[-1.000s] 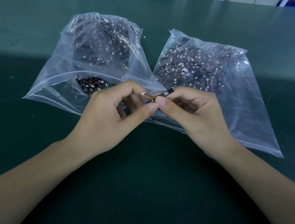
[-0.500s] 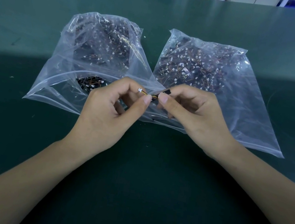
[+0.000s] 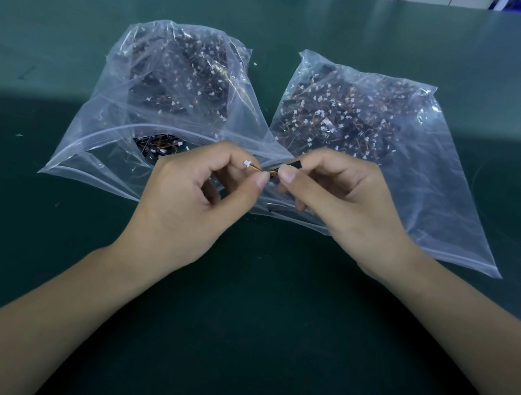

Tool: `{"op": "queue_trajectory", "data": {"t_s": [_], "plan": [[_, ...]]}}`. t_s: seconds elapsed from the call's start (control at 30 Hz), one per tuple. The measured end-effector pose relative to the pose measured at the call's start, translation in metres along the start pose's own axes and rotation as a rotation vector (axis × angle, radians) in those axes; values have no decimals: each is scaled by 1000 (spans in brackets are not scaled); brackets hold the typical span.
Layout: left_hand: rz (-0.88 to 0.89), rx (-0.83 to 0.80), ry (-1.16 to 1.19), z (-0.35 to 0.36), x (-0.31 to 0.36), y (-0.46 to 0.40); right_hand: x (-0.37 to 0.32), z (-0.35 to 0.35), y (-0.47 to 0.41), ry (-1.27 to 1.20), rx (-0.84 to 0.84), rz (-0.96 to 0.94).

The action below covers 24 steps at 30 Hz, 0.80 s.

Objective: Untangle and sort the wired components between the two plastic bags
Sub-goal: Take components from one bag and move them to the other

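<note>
Head view, left hand (image 3: pixel 182 197) and right hand (image 3: pixel 339 197) fingers both pinching one wired component (image 3: pixel 262 170) over two plastic bags (image 3: pixel 444 195)

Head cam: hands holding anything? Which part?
One wired component, held by both. Left hand pinches its yellow-orange wires just behind the white connector; right hand grips the black body end.

Both hands (image 3: pixel 274 192) pinch wired component (image 3: pixel 262 169) above two bags (image 3: pixel 444 195).

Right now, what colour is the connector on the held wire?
White: the connector tips yellow and orange wires, seen in the head view.
</note>
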State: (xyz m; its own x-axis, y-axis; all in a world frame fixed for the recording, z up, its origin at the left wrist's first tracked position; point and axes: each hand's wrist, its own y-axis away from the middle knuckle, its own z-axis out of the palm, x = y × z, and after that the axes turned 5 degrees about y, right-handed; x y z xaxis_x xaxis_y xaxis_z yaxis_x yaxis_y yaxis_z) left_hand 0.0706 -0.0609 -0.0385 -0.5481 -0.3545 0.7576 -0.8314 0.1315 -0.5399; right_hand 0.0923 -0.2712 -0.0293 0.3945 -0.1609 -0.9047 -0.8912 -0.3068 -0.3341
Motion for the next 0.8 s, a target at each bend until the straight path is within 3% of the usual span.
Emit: {"op": "queue_trajectory", "data": {"t_s": [0.8], "plan": [[44,-11,-30,-2,-2,-1,3,-3,-1,6,-50,-13]]}}
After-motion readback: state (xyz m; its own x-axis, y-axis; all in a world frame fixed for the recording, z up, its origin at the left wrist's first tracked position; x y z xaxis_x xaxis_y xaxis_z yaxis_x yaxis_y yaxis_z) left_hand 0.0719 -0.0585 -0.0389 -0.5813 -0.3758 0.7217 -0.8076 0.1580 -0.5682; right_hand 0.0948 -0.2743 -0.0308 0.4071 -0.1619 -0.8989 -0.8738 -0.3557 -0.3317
